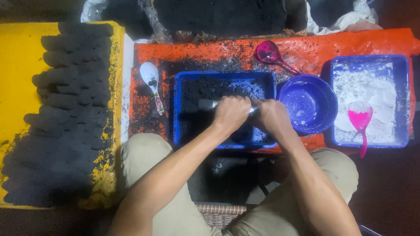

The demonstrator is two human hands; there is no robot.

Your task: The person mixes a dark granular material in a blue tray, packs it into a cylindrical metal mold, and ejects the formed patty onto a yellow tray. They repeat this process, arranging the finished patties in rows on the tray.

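Both hands, left hand and right hand, clench a metal tube (over the blue tray).

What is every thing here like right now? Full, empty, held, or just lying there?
Left hand: closed on the grey tube.
Right hand: closed on the tube too.
Grey tube: held sideways over the middle tray.
Middle blue tray: holds black powder.
Right blue tray: holds white powder.
Purple bowl: nearly empty.
White spoon: lying, dirty.
Yellow board: rows of black lumps.

Grey metal tube, lying level over blue tray of black powder, mostly covered by 2 fists
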